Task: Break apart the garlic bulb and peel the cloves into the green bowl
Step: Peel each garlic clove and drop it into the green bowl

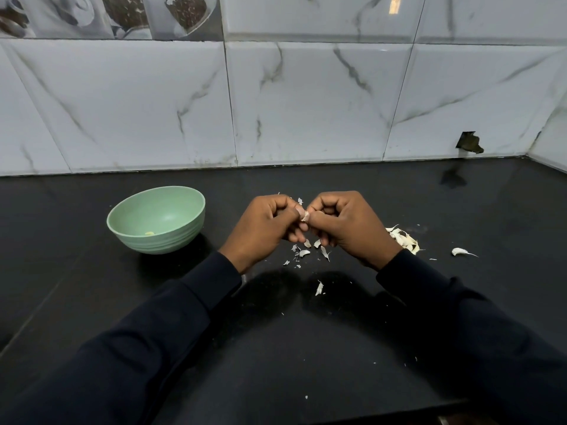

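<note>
My left hand (266, 227) and my right hand (346, 223) meet above the black counter, fingers curled. Between their fingertips they pinch a small pale garlic clove (304, 215), mostly hidden by the fingers. The green bowl (124, 228) stands to the left of my hands, upright, with one small peeled clove (149, 233) on its bottom. A heap of unpeeled cloves (404, 239) lies just right of my right hand, partly hidden by it. One single clove (460, 251) lies farther right.
Scraps of white garlic skin (303, 252) are scattered on the black counter (276, 332) under and in front of my hands. A marbled tile wall rises behind the counter and turns a corner at the far right. A dark hole (469, 142) shows in the tiles.
</note>
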